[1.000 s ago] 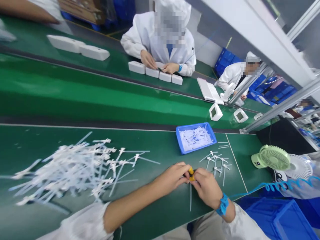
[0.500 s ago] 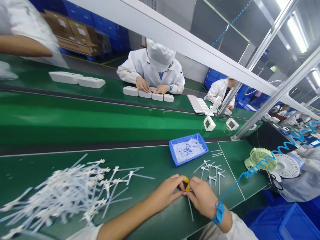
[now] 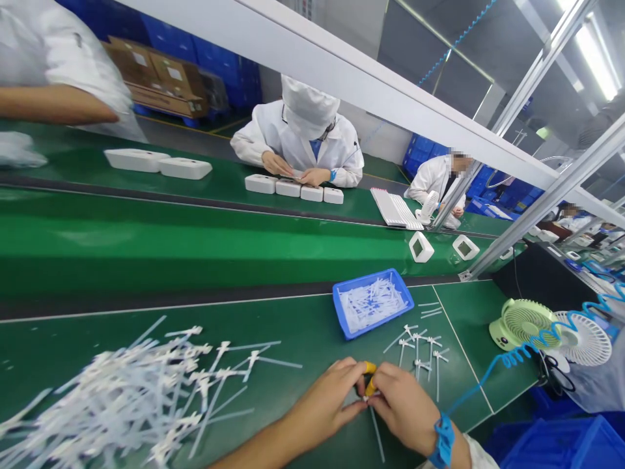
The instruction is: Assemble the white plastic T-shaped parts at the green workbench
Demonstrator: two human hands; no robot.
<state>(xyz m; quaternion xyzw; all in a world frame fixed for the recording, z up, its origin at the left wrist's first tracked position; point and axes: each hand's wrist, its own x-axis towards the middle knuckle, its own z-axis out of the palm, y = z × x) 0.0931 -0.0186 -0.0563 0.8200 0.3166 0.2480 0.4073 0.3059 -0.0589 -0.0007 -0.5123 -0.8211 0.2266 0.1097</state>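
My left hand [image 3: 333,398] and my right hand [image 3: 407,407] meet over the green bench, fingertips pinched together on one small white plastic fitting [image 3: 366,398]. From it a thin translucent strip [image 3: 377,436] hangs down toward the bench's front edge. Yellow finger covers are on fingers of both hands, and a blue band [image 3: 443,441] circles my right wrist. My fingers mostly hide the fitting. Several similar fittings with strips [image 3: 417,342] lie just beyond my right hand. A large heap of such pieces [image 3: 112,404] spreads over the bench at the left.
A blue tray [image 3: 346,331] of short white strips stands beyond my hands, with loose strips [image 3: 430,311] beside it. Behind runs a green conveyor [image 3: 195,244] carrying white devices [image 3: 420,247]. A green fan [image 3: 530,326] and coiled blue cord [image 3: 512,357] are at right. Co-workers sit opposite.
The view has shifted slightly, so the bench items appear a little lower. Both hands stay pinched on the same fitting, with small finger movement. The co-worker opposite has lifted a piece.
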